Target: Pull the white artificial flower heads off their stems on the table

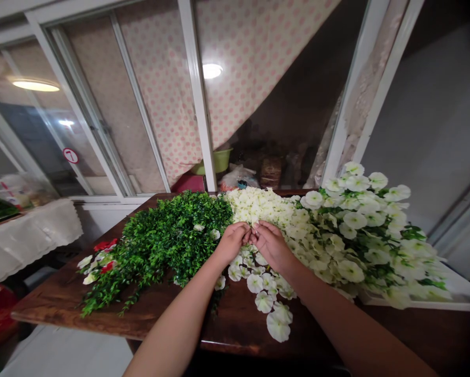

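Note:
My left hand (233,242) and my right hand (273,245) meet fingertip to fingertip in front of me, both closed in a pinch. Whatever sits between the fingertips is too small to make out. Just beyond them lies a heap of loose cream-white artificial blossoms (254,203). Under and in front of the right forearm, more white blossoms (263,302) are scattered on the dark wooden table (235,324). A mound of green artificial foliage (179,230) lies beside my left hand, with a few white blossoms on it.
Bunches of white artificial flowers with green leaves (370,209) rise on the right, over a white tray (415,303). Red and white flowers (107,259) lie at the left end. Behind the table stands a sliding window (197,94); a cloth-covered side table (54,230) is at far left.

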### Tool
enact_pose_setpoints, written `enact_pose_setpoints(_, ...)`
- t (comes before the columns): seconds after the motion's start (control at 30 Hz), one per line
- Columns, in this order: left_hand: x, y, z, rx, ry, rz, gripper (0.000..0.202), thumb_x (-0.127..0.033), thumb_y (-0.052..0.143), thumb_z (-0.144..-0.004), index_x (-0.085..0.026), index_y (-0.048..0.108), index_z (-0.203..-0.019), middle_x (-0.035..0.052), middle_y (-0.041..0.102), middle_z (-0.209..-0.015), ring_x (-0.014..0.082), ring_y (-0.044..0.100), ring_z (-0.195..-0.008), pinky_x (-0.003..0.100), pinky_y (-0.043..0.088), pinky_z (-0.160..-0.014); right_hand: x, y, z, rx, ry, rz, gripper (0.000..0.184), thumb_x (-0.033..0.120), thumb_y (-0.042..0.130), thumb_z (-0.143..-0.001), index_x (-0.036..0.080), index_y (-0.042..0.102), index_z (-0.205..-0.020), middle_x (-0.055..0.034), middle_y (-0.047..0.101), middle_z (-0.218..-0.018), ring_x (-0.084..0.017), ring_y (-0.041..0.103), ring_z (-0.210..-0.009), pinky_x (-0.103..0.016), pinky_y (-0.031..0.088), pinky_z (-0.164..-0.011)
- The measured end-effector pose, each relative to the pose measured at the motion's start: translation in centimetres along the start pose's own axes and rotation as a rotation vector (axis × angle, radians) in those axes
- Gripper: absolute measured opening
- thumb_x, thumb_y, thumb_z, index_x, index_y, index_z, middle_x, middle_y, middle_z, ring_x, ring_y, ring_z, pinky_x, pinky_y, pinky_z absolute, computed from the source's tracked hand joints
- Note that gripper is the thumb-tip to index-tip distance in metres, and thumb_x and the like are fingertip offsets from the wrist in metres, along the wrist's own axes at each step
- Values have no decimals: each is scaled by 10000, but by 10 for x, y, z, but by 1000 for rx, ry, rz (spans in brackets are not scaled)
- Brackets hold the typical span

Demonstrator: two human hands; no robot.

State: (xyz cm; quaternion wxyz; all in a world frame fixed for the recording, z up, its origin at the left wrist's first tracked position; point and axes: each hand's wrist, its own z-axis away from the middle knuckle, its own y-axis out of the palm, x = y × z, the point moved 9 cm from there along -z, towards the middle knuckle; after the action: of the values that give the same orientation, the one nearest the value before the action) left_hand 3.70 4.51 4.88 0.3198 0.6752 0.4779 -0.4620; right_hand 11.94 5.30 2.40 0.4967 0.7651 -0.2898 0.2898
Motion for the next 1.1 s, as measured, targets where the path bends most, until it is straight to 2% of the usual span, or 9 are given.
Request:
enact_pose_setpoints(0.43,3,-3,-1,-33,23,-8,292,-251,432,-825,-177,450,-543,-37,410,-484,110,425,-524,245,327,-564,-2,1,1,-2,-8,-20,141,289,711,-765,222,606,-699,6,509,-710,-139,470,-666,-280,397,-615)
enact_pose_setpoints(0.7,-1,1,0,-29,32,7,298,-255,444,-819,-178,443,-532,-26,437,-501,115,456,-539,247,334,-559,-2,2,2,19,0,20,140,302,693,-788,228,605,-708,7,477,-693,-142,445,-652,-281,398,-615)
enact_pose_setpoints(0.9,3,-1,0,-53,4,56,300,-281,436,-826,-181,444,-543,-33,415,-478,116,443,-520,246,323,-545,1,2,3,-1,1,4,134,294,702,-778,231,605,-709,3,484,-703,-146,450,-652,-288,403,-617)
enact_pose_setpoints(1.1,0,-1,1,-59,8,1,305,-296,443,-824,-181,445,-542,-31,423,-484,117,450,-533,247,340,-564,4,5,4,-1,-7,60,155,335,703,-767,247,594,-702,-3,486,-689,-163,450,-640,-314,410,-616)
